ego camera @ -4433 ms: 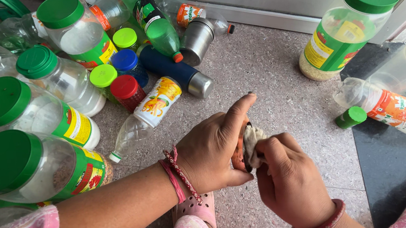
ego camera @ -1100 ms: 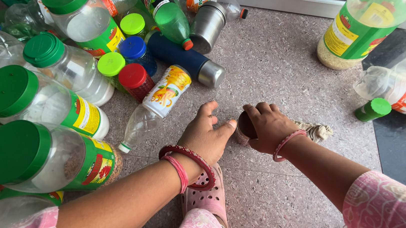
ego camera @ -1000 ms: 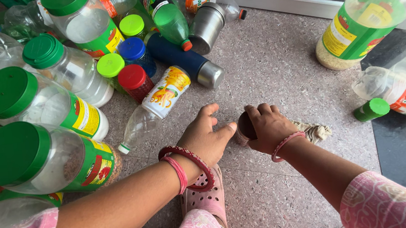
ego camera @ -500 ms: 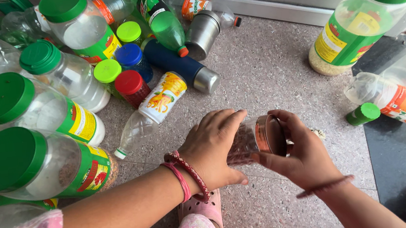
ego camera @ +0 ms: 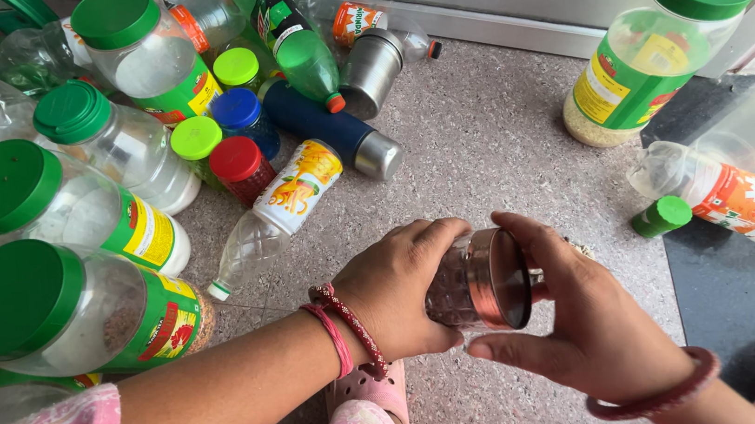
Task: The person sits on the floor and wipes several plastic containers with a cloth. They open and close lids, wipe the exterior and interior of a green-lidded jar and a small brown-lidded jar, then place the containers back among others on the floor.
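While our left hand [ego camera: 395, 290] wraps its fingers around the small jar [ego camera: 471, 284], we grip the jar's copper-coloured lid [ego camera: 500, 279] with our right hand [ego camera: 586, 330], thumb below and fingers over the top. The jar lies on its side in the air between the two hands, just above the speckled floor [ego camera: 501, 143], its patterned clear body toward the left and its lid toward the right. Red and pink bangles [ego camera: 338, 328] sit on our left wrist, and a red one [ego camera: 658, 393] on our right. A bit of rag [ego camera: 580, 249] peeks out on the floor just behind our right hand.

Beyond our left hand, a clear bottle with a yellow label [ego camera: 275, 215] lies on its side. Past it a dark blue flask [ego camera: 332, 131] also lies flat, near a small red-capped jar [ego camera: 240, 168], a blue-capped one [ego camera: 241, 119] and a steel tumbler [ego camera: 370, 72]. A green bottle [ego camera: 289, 39] lies behind the flask. Large clear jars with green lids [ego camera: 50, 302] crowd the left side.

To the right, a loose green cap [ego camera: 661, 216] rests on the floor just beside an uncapped bottle with an orange label [ego camera: 736, 202] lying on a dark slab [ego camera: 742, 295]. A tall green-lidded jar with pale grain at the bottom [ego camera: 651, 52] stands well apart near the wall. A pink sandal [ego camera: 364, 391] shows under our left wrist.
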